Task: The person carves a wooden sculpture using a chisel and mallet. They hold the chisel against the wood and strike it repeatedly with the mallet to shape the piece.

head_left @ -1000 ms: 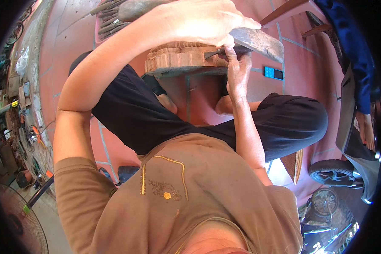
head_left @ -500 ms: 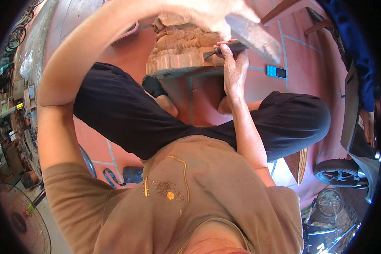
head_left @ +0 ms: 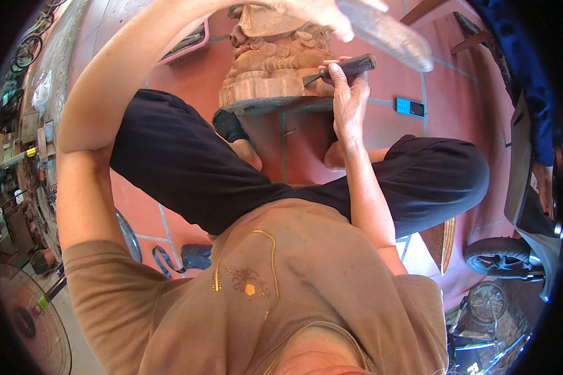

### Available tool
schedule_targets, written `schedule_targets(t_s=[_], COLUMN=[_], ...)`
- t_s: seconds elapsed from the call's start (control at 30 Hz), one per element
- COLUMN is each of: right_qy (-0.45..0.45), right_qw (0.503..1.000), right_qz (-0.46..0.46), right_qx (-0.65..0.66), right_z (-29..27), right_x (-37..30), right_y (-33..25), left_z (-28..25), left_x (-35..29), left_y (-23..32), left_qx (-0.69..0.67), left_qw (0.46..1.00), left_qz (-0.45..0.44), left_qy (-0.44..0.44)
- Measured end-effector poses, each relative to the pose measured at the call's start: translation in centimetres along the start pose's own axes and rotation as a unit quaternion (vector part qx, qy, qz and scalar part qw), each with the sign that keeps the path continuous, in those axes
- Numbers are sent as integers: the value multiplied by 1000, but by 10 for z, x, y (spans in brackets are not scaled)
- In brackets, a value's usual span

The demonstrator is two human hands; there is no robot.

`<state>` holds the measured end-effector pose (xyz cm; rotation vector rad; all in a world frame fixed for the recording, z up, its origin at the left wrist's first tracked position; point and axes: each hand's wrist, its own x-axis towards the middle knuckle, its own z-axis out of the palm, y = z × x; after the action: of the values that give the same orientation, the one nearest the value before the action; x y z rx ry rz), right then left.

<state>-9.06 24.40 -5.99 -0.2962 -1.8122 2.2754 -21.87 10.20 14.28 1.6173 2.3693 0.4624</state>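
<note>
A carved block of light brown wood point(head_left: 263, 89) with rounded relief stands on the floor in front of my feet. My right hand point(head_left: 350, 100) grips a chisel point(head_left: 358, 65) with a dark round handle, its blade tip against the lower right part of the carving. Above it, my left hand point(head_left: 316, 15) is closed around a wooden mallet point(head_left: 391, 36), blurred by motion. The mallet head hangs apart from the chisel handle, up and to its right. Part of the left hand's grip is cut off by the upper edge.
On the red tiles right of the carving lies a blue keypad phone point(head_left: 410, 107). A pink basket point(head_left: 197, 44) sits behind at the left. Wooden furniture legs point(head_left: 472, 42) stand far right, a motorbike wheel point(head_left: 497, 255) lower right, and a fan point(head_left: 31, 322) lower left.
The mallet in my left hand has moved right, off the chisel handle, which now shows in full. My right hand and the chisel have barely shifted.
</note>
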Motion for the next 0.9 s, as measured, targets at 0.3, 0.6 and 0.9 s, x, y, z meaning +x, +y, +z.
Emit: schedule_targets(t_s=[0.3, 0.6, 0.9], right_qy=[11, -5, -11], right_qw=[1000, 1000, 998], right_qz=[9, 2, -1], right_qx=[-23, -24, -67], right_z=[-7, -8, -8], right_x=[1, 2, 2], right_y=[-1, 1, 3], left_z=[19, 19, 13], left_x=[-1, -5, -7], left_y=[1, 12, 15], left_qx=[45, -35, -60], left_qw=[997, 999, 993], left_qz=[4, -24, -3], left_qy=[-65, -1, 101])
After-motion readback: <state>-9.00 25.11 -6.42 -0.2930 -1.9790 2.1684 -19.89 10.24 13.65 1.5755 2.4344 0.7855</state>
